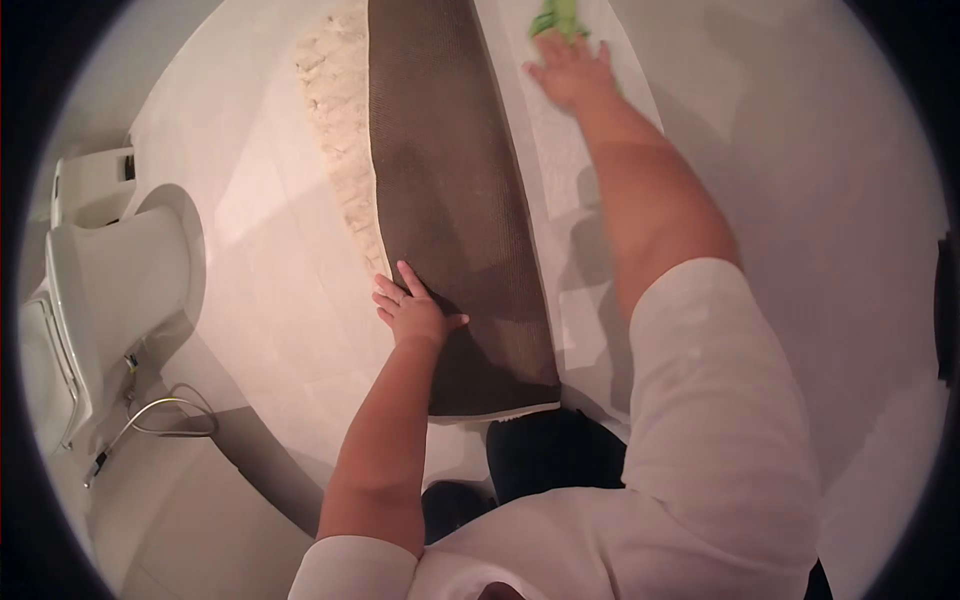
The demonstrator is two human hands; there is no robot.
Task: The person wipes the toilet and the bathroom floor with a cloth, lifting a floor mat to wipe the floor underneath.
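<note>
A rug [440,130] with its brown ribbed backing facing up lies folded over in front of me. Its cream shaggy pile [340,110] shows along the left edge. My left hand [415,315] rests on the backing near that left edge, fingers spread and thumb out to the right. Farther forward, my right hand [572,70] presses a bright green cloth [560,15] against the pale surface right of the rug. The cloth sticks out past its fingertips, and the hand looks slightly blurred.
A white toilet [120,260] stands at the left, with a hose [170,402] hanging near it. Pale floor [270,270] lies between toilet and rug. At the right rises a pale wall-like surface [800,200]. My dark-clothed leg [550,455] is at the rug's near end.
</note>
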